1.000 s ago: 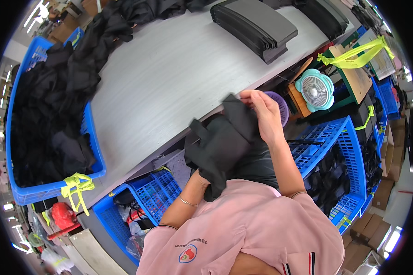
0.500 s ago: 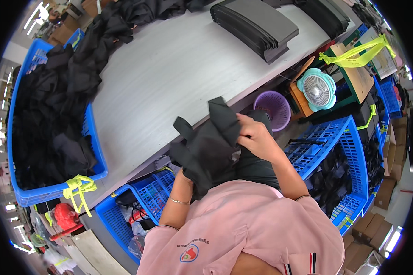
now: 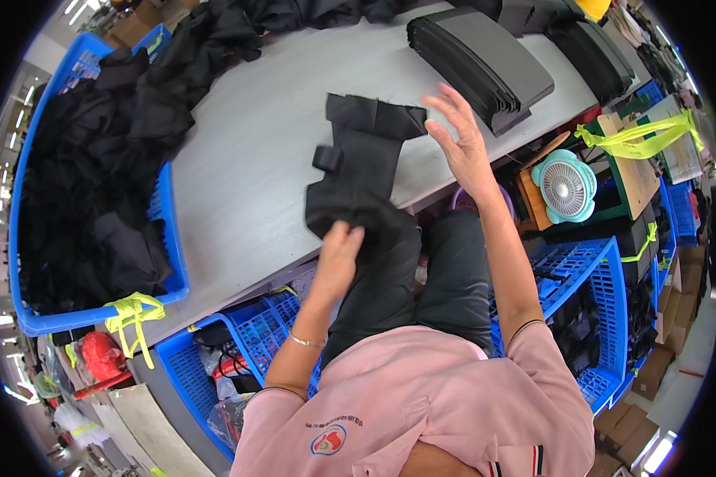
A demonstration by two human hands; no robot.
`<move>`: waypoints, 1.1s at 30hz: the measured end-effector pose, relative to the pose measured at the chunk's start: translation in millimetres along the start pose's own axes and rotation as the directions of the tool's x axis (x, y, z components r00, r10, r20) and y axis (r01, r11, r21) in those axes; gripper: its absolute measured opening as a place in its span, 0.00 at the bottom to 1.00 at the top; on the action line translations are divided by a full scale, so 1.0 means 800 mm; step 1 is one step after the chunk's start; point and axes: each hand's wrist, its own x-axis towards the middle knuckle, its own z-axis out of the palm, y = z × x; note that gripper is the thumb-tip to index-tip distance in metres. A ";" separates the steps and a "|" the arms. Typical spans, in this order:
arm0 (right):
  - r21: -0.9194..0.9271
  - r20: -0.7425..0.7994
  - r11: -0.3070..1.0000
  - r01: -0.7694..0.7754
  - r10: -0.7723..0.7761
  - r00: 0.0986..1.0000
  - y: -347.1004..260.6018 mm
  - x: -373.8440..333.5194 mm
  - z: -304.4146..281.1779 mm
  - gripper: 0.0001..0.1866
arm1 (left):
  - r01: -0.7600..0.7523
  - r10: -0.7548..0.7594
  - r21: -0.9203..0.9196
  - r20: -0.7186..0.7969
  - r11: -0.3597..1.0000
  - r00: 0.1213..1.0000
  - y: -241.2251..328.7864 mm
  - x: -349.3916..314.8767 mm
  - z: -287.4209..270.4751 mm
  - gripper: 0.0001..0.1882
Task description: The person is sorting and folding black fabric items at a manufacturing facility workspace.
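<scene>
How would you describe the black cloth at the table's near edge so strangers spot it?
Find the grey table. Over its near edge, before the pink shirt, lies the black cloth. It is a single piece with a side tab, unlike the heap in the blue basket.

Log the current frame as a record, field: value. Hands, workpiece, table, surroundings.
workpiece: black fabric piece, lying mostly flat, short loop on its left side
left hand: gripping the piece's near end
right hand: open, beside the piece's far right corner; contact unclear
surface: grey table
far right on table: stack of dark panels
left: blue plastic basket heaped with black fabric
right, beyond table: turquoise fan
</scene>
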 end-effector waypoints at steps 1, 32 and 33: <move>-0.065 -0.142 0.996 -0.065 0.055 0.988 0.007 -0.003 0.003 0.15 | -0.203 0.193 -0.118 -0.090 0.972 0.977 -0.014 -0.006 0.016 0.20; 0.756 0.476 0.137 -0.640 0.555 0.682 0.055 -0.115 0.032 0.32 | 0.296 0.322 -0.844 0.460 0.447 0.827 0.009 0.086 -0.010 0.33; 0.816 0.534 -0.078 -0.572 0.478 0.697 0.060 -0.119 0.028 0.32 | 0.240 0.277 -0.834 0.415 0.497 0.867 0.008 0.086 -0.012 0.33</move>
